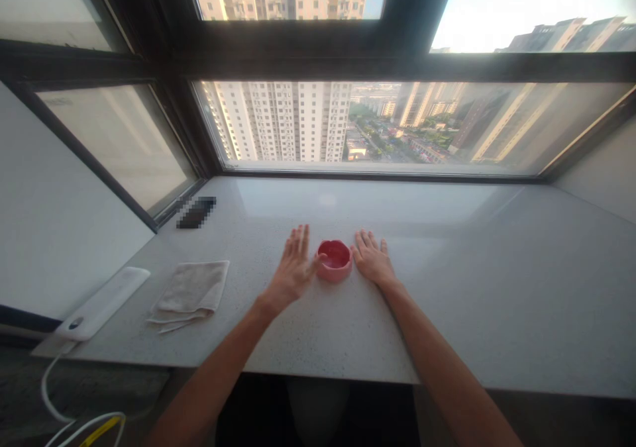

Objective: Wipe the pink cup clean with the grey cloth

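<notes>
Head view: your left grip [293, 269] and right grip [372, 258] lie open, flanking the pink ceramic dish [334, 261]; likely stiff, fragile: take its rim.

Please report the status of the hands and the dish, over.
Left hand open, thumb at rim of pink ceramic dish. Right hand open on stone counter, beside dish. Folded cloth off to left.

We record a glossy, glazed ceramic dish [334, 260] on a polished, speckled stone countertop [447, 321]; further left, we see a matt woven cloth [191, 291] and a smooth white plastic case [102, 303].
</notes>
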`<state>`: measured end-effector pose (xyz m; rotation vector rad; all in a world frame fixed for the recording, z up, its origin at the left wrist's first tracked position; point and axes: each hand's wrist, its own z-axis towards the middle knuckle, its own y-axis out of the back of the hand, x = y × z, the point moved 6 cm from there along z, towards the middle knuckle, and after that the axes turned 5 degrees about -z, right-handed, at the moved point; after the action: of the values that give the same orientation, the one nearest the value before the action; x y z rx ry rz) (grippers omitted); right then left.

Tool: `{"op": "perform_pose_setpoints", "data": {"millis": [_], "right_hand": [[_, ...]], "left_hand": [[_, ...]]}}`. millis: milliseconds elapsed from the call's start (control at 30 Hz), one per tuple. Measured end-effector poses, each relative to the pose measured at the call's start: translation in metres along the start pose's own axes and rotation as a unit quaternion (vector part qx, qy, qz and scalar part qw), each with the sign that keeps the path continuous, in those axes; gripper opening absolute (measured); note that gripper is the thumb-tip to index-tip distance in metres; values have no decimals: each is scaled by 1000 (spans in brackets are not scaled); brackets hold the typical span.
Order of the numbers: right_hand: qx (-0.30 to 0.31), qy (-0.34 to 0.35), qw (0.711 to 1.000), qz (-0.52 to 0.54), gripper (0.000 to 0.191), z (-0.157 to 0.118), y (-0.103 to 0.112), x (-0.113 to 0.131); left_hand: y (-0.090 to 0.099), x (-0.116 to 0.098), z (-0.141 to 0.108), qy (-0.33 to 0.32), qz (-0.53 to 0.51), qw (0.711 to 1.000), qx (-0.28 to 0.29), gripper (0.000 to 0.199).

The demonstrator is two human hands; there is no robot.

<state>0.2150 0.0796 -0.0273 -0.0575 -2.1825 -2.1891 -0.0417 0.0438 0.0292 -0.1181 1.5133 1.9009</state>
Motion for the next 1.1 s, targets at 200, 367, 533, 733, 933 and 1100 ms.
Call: {"op": "perform_pose_setpoints", "data": {"millis": [200,367,533,733,933,1100], "right_hand": [[-15,1,1000,0,68,-3,2,3],[-16,0,1000,-8,67,-2,-1,4],[-11,-4,1000,-2,68,0,-2,0],[-19,4,999,31,68,-2,0,3],[-165,-75,967,182,64,-15,38,-18],[-333,55,922,188,63,-124,83,38]], "left_hand": [[134,172,-106,270,201,931,-140,78],[118,186,-170,292,201,931,-83,77],[8,34,-139,140,145,978,-60,72],[-79,-84,-107,184,81,980,3,76],[-50,-64,-106,149,0,982,-115,74],[-7,10,-36,115,-16,989,-91,68]]}}
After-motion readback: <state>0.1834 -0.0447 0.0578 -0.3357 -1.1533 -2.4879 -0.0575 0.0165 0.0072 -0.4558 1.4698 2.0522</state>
